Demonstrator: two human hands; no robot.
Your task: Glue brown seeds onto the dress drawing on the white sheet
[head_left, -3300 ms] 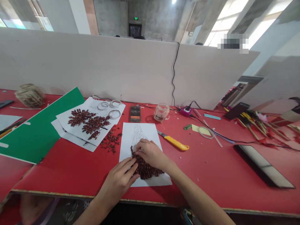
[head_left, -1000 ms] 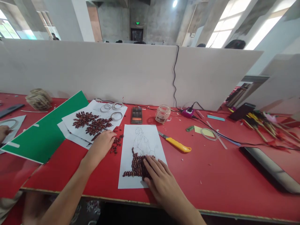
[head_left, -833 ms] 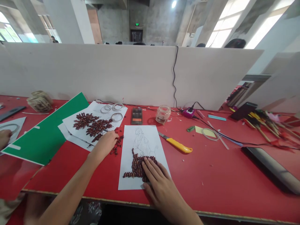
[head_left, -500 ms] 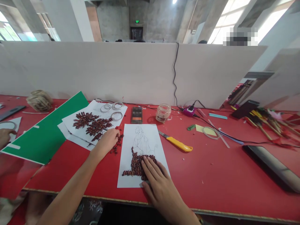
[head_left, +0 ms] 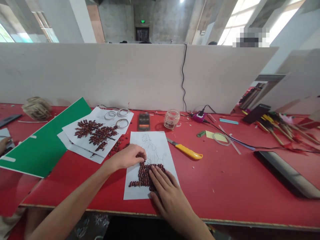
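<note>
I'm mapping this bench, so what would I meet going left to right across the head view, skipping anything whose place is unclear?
Green rectangular board, the camera wearer's bare left hand, their bare right hand, purple block-shaped plug adapter, narrow light-blue strip, long black-edged grey slab.

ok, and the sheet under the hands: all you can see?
White paper sheet, flat on the red table, short side facing the person. Thin line drawing of a figure above, rows of glossy dark-brown bean-like pieces below. Right hand lies across its lower right; left hand, fingertips together, is at the pieces' upper-left end.
</note>
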